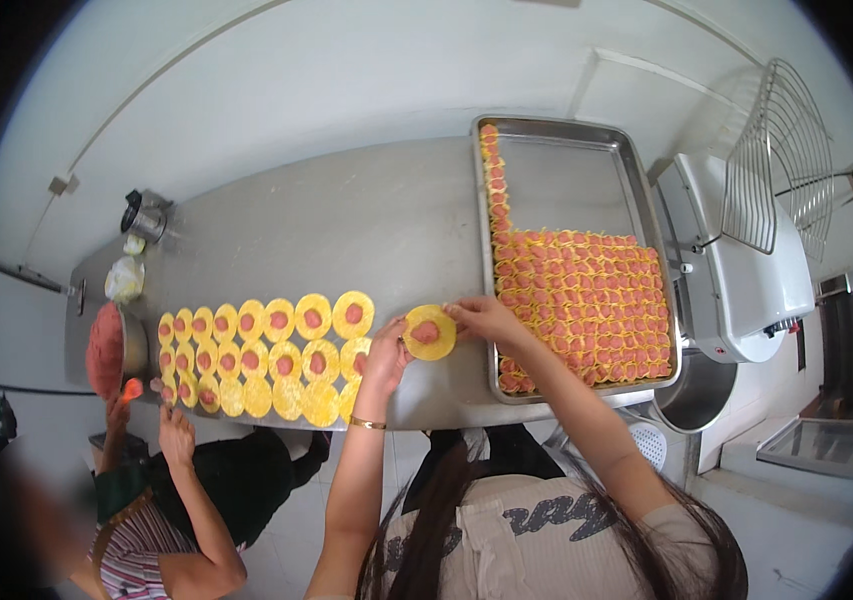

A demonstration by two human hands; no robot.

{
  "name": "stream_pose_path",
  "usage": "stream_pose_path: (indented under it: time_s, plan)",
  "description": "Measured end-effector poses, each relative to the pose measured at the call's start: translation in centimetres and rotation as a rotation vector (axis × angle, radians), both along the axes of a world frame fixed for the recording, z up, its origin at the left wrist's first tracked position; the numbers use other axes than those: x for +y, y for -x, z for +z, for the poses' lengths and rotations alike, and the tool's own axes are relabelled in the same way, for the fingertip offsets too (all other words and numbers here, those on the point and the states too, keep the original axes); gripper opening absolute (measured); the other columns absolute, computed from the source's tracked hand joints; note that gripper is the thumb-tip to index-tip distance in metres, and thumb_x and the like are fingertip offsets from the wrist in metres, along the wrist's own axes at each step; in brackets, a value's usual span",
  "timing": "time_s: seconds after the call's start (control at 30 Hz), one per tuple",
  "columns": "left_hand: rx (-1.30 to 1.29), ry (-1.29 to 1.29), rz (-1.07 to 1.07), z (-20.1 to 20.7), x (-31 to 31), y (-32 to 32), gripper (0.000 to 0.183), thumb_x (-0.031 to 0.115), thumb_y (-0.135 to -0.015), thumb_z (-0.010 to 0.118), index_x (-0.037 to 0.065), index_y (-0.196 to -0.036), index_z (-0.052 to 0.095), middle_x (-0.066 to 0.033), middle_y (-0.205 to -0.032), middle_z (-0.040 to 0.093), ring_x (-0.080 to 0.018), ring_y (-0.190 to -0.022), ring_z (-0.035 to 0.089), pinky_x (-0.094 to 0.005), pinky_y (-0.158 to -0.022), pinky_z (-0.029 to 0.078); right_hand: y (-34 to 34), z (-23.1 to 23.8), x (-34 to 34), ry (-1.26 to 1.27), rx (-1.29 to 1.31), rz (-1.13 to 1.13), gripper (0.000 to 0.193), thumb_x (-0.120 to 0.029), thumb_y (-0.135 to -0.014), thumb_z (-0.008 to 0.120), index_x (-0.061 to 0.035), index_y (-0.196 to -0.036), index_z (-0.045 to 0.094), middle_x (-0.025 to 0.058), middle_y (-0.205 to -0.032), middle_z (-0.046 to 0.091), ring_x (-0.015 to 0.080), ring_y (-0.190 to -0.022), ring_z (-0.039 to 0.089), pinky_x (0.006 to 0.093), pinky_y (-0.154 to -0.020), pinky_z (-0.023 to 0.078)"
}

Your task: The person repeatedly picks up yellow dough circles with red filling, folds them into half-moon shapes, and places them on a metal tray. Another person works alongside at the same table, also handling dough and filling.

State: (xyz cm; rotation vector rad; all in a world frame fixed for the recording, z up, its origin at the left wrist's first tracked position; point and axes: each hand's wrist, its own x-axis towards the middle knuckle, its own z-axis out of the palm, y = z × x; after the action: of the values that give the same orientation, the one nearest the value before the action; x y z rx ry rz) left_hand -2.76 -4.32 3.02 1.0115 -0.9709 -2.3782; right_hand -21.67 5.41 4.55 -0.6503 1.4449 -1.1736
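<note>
A round yellow dough wrapper [442,347] with a lump of pink ground meat [425,332] at its middle is held over the table's near edge. My left hand [386,358] has its fingers closed on the wrapper's left edge. At the upper right edge, my right hand [486,320] pinches the same wrapper, which is still flat. To the left, several yellow wrappers [353,302] lie in overlapping rows, most topped with meat. A metal tray [576,180] on the right holds many tightly packed dumplings [581,310] with pink tops.
At the left, a co-worker's hand [176,435] reaches the near wrappers, and an orange-red tool [132,389] is by their other hand. Beside them stands a metal bowl [136,345] heaped with pink meat. A white machine with a wire guard [756,160] borders the tray's right side.
</note>
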Motion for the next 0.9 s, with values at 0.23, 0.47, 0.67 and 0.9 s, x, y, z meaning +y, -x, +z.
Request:
stream_pose_path:
  time_s: [0.23, 0.47, 0.67, 0.9]
  plan:
    - [-0.432, 0.604, -0.081, -2.3, 2.1, -5.4, 0.029, 0.022, -0.096, 0.044, 0.0, -0.109, 0.057, -0.007, -0.094, 0.059, -0.0154, -0.079, 0.06, -0.0291, -0.064, 0.052, -8.3, -5.0, 0.3, -0.091, 0.205, -0.124, 0.024, -0.013, -0.088, 0.06, 0.0065, -0.1, 0.064, 0.008, -0.089, 0.066, 0.0111, -0.071, 0.06, 0.0253, -0.063, 0.048]
    - [-0.202, 0.344, 0.095, -4.8, 4.1, -6.5, 0.025, 0.0, -0.093, 0.045, -0.007, -0.113, 0.057, -0.0141, -0.104, 0.064, -0.0203, -0.095, 0.064, -0.0269, -0.078, 0.054, -10.4, -8.4, 1.7, -0.147, 0.228, -0.25, 0.025, -0.003, -0.085, 0.056, 0.0072, -0.107, 0.063, 0.0094, -0.095, 0.067, 0.0134, -0.079, 0.063, 0.0245, -0.07, 0.051]
    - [-0.149, 0.392, 0.071, -4.6, 4.4, -6.4, 0.025, 0.005, -0.088, 0.061, -0.006, -0.111, 0.06, -0.0088, -0.098, 0.066, -0.0157, -0.089, 0.065, -0.0267, -0.076, 0.055, -11.2, -6.8, 3.5, 0.153, 0.079, -0.247, 0.022, -0.002, -0.084, 0.061, 0.0054, -0.105, 0.064, 0.0085, -0.096, 0.067, 0.0127, -0.087, 0.062, 0.0245, -0.078, 0.05]
    - [-0.207, 0.321, 0.062, -3.2, 4.2, -6.4, 0.01, 0.01, -0.087, 0.065, 0.002, -0.092, 0.061, -0.0023, -0.09, 0.062, -0.0094, -0.081, 0.06, -0.0235, -0.072, 0.054, -11.3, -4.9, 3.3, 0.117, -0.099, -0.352, 0.018, -0.003, -0.084, 0.064, 0.002, -0.101, 0.062, 0.0052, -0.094, 0.066, 0.0116, -0.09, 0.061, 0.0244, -0.081, 0.047]
